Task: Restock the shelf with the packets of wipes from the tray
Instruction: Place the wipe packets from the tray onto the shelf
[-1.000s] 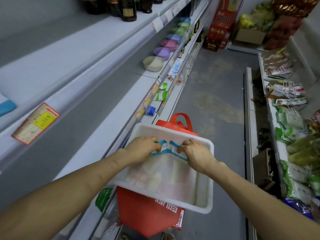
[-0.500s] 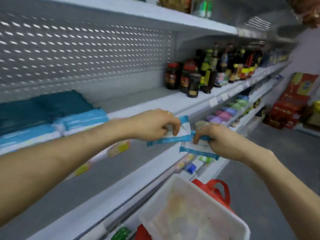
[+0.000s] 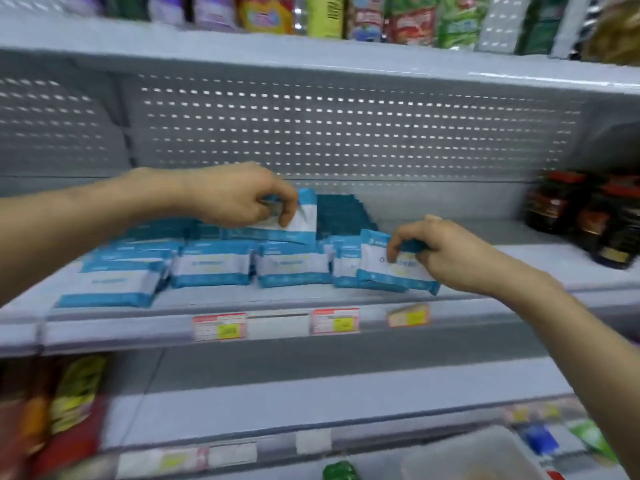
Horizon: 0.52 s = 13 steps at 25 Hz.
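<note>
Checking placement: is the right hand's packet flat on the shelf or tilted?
Tilted. The right hand pinches the packet with its top edge raised, overlapping a shelved packet.

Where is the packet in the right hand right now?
In the head view, right of centre, the packet pinched by the right hand is at the right end of the wipes row on the shelf.

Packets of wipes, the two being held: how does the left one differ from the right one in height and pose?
Height: the left packet is raised above the stocked packets; the right packet is low, near the shelf. Place: the left packet is over the middle of the row; the right packet is at its right end. Both are tilted and white with blue bands.
</note>
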Each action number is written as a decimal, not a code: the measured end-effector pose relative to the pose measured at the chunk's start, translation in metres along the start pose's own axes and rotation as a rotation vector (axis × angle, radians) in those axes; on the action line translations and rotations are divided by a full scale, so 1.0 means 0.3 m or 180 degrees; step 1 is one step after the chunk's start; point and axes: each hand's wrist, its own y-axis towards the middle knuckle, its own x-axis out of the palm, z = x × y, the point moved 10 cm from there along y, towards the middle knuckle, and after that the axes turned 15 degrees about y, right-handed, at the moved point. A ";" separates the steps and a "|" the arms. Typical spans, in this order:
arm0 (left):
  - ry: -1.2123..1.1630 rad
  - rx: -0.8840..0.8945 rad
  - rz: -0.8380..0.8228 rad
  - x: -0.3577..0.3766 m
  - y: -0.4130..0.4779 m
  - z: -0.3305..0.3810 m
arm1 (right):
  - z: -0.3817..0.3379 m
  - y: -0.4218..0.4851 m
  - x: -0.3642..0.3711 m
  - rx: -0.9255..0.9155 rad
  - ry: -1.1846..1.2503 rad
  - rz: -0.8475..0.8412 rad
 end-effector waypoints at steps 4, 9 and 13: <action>0.0000 -0.0445 -0.0074 0.053 -0.201 -0.217 | -0.123 0.133 0.137 -0.0232 0.0302 -0.0241; 0.0010 -0.0695 -0.0096 0.119 -0.348 -0.369 | -0.232 0.294 0.347 -0.0479 0.0511 -0.0590; -0.0078 -0.0691 -0.0128 0.154 -0.388 -0.421 | -0.214 0.365 0.479 -0.0591 0.0459 -0.0833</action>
